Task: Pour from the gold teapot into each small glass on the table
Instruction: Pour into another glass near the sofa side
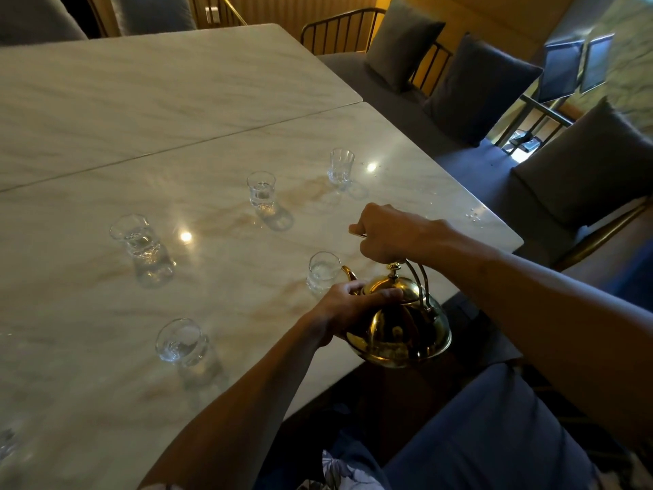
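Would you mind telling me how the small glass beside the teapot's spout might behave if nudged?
The glass looks narrow and upright, so a high nudge would probably tip it. The table is glossy, so a low push might make it slide. It seems thin and clear, likely fragile, with the teapot spout at its rim.

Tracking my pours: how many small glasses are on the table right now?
5. The far-right glass, the middle glass, the left glass, the spout-side glass by the teapot, the nearest glass. A blurred glint at the left edge may be a sixth.
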A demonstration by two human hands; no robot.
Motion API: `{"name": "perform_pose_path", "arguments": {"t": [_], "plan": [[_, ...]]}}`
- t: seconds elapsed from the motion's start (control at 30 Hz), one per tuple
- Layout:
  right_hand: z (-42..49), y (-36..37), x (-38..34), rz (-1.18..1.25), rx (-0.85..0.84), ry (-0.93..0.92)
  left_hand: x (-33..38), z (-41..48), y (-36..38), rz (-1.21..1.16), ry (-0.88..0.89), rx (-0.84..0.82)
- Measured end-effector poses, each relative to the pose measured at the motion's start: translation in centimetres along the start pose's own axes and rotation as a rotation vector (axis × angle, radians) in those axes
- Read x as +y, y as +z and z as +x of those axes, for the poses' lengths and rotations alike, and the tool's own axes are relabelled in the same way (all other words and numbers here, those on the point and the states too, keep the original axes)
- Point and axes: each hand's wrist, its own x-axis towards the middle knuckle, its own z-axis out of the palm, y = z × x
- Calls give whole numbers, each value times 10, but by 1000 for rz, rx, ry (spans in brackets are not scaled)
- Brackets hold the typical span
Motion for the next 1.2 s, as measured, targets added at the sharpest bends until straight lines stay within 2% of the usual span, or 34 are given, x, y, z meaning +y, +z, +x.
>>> {"name": "perform_pose_path", "arguments": {"t": [0.27,0.43,0.6,0.93,1.2], "plan": [[-4,0,-1,23,37,-33,-2,0,-4,35,12,28],[-16,20,15,254,171,-36,-2,1,-16,96,54,101],[-28,39,32,362,339,8,14,5,-26,250,103,128],[-18,-41,52,329,507,-20,103,29,-29,347,273,136],[49,-108,86,255,441,-123,155,98,-33,223,271,190]]}}
